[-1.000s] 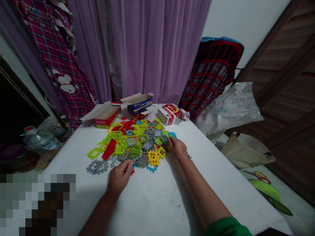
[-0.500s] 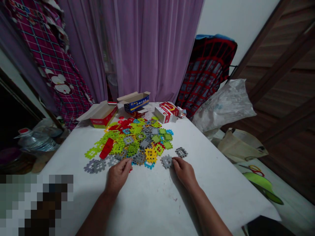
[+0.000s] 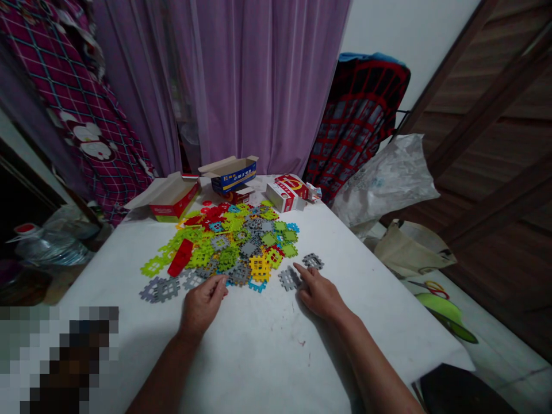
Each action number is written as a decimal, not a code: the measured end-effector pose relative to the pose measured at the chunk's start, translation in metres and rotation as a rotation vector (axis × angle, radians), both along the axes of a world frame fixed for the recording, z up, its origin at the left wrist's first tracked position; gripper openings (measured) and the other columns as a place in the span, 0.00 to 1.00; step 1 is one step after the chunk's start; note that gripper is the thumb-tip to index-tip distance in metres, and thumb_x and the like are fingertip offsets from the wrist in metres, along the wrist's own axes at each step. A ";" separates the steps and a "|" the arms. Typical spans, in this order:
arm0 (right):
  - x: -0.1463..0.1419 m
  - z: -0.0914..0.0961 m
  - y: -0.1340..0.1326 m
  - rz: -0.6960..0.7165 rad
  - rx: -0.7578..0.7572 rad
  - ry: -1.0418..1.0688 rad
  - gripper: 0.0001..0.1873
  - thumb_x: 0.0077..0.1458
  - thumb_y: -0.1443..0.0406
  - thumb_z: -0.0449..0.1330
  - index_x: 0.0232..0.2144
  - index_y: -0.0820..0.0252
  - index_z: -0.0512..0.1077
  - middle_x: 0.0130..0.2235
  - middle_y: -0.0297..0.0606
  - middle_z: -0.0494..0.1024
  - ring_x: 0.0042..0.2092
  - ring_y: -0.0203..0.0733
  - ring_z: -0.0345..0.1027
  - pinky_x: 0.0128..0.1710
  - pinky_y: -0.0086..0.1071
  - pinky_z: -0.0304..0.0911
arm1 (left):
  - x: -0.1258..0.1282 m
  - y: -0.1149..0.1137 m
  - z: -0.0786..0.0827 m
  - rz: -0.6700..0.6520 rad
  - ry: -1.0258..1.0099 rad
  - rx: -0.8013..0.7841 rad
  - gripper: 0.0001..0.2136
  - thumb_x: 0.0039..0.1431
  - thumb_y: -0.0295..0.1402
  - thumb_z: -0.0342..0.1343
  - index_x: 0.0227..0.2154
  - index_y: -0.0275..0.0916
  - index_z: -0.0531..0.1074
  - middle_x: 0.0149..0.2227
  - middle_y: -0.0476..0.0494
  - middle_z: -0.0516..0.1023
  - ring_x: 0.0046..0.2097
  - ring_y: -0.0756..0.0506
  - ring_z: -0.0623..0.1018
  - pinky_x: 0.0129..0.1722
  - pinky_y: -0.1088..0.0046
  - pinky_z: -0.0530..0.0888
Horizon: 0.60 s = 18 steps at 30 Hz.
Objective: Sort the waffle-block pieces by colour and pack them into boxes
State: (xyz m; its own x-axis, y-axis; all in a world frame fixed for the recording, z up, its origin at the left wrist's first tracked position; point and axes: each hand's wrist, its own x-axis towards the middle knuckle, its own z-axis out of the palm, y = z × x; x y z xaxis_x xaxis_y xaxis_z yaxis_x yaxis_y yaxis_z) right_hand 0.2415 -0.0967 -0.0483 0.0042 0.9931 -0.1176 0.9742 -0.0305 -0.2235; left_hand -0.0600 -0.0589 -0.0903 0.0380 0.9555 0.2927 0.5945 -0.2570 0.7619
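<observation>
A heap of plastic interlocking building tiles (image 3: 228,259) in green, grey, red, yellow and blue covers the middle of the white table. My left hand (image 3: 202,306) rests at the heap's near edge, fingers curled and thumb pressed against them; whatever may be inside is hidden. Over on the right, my right hand (image 3: 319,292) has its index finger stretched out above the table, with nothing held. That hand is beside a light grey tile (image 3: 288,278), and a darker grey window-like tile (image 3: 313,261) lies just beyond the fingertip. Several grey tiles (image 3: 166,288) lie left of my left hand.
Along the table's far side stand an open red box (image 3: 175,201), an open blue box (image 3: 235,175) and a red-and-white box (image 3: 282,197). A water bottle (image 3: 49,244) is off the left edge. A plastic bag (image 3: 388,178) and scissors (image 3: 435,289) are at the right.
My right hand has come off the light grey tile, and its index finger now points forward. My left hand stays almost in place. The whole view has shifted slightly.
</observation>
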 end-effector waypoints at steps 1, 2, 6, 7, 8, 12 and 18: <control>0.000 0.005 0.004 0.025 -0.040 -0.023 0.38 0.51 0.69 0.53 0.65 0.53 0.56 0.51 0.44 0.71 0.45 0.45 0.71 0.42 0.32 0.61 | 0.000 0.000 0.001 -0.002 -0.004 -0.004 0.18 0.60 0.48 0.48 0.36 0.42 0.78 0.24 0.50 0.80 0.26 0.49 0.79 0.29 0.78 0.75; 0.000 0.008 0.007 0.045 -0.069 -0.038 0.37 0.51 0.68 0.54 0.64 0.52 0.58 0.51 0.44 0.71 0.45 0.45 0.71 0.42 0.32 0.61 | 0.000 0.000 0.001 -0.002 -0.006 -0.009 0.19 0.60 0.48 0.47 0.37 0.42 0.78 0.24 0.50 0.80 0.26 0.49 0.79 0.29 0.78 0.75; 0.001 0.014 0.010 0.066 -0.110 -0.037 0.30 0.53 0.65 0.54 0.59 0.51 0.64 0.49 0.43 0.72 0.44 0.45 0.71 0.41 0.32 0.60 | 0.001 -0.001 0.004 0.004 0.000 -0.022 0.19 0.60 0.48 0.48 0.37 0.41 0.77 0.24 0.50 0.80 0.27 0.49 0.80 0.29 0.78 0.75; 0.001 0.014 0.009 0.060 -0.110 -0.024 0.29 0.53 0.64 0.54 0.58 0.52 0.65 0.49 0.43 0.73 0.44 0.45 0.71 0.41 0.32 0.59 | 0.001 -0.001 0.004 0.007 0.003 -0.022 0.19 0.60 0.48 0.48 0.37 0.41 0.77 0.24 0.50 0.80 0.27 0.49 0.80 0.29 0.78 0.75; 0.001 0.014 0.008 0.052 -0.106 -0.011 0.28 0.54 0.63 0.55 0.58 0.52 0.65 0.49 0.43 0.73 0.44 0.45 0.71 0.41 0.32 0.59 | 0.001 -0.001 0.005 0.010 0.006 -0.022 0.19 0.60 0.49 0.48 0.36 0.41 0.77 0.24 0.50 0.80 0.27 0.48 0.80 0.28 0.77 0.75; 0.000 0.012 0.007 0.049 -0.084 -0.020 0.33 0.53 0.61 0.55 0.62 0.51 0.60 0.51 0.43 0.72 0.46 0.45 0.70 0.41 0.32 0.58 | 0.002 -0.001 0.006 0.013 0.012 -0.020 0.19 0.59 0.49 0.47 0.37 0.41 0.78 0.24 0.49 0.80 0.27 0.48 0.80 0.28 0.77 0.74; -0.003 0.020 0.018 0.128 -0.163 -0.119 0.35 0.52 0.64 0.54 0.63 0.46 0.58 0.50 0.43 0.75 0.46 0.47 0.71 0.38 0.33 0.59 | 0.001 -0.001 0.004 0.009 0.021 -0.020 0.19 0.60 0.49 0.47 0.36 0.42 0.78 0.24 0.50 0.80 0.27 0.49 0.80 0.28 0.78 0.75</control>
